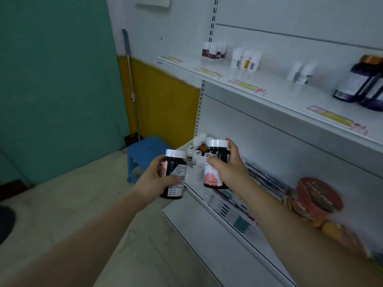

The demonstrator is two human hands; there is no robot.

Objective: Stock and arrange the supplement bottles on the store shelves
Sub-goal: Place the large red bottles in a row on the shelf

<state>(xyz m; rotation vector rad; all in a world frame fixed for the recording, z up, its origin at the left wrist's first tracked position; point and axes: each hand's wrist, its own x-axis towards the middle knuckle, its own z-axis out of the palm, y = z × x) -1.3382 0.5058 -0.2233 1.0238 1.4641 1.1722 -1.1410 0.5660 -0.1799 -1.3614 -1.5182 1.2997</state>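
My left hand (154, 180) grips a dark supplement bottle (173, 172) with a white cap, upright in the air in front of the shelf end. My right hand (229, 165) grips a second dark bottle with a pink label (214, 162), held above the lower shelf (207, 195). Just behind both sits a white box (195, 162) with several more bottles in it. On the upper shelf (269, 92) stand maroon-labelled bottles (212, 51), white bottles (245, 59), two more white bottles (301, 73) and large purple bottles (360, 83).
Round red-lidded containers (315, 195) and flat packets (267, 181) lie on the lower shelf to the right. A blue plastic stool (145, 150) stands on the floor left of the shelving. A mop handle (130, 79) leans in the corner by the yellow and teal walls.
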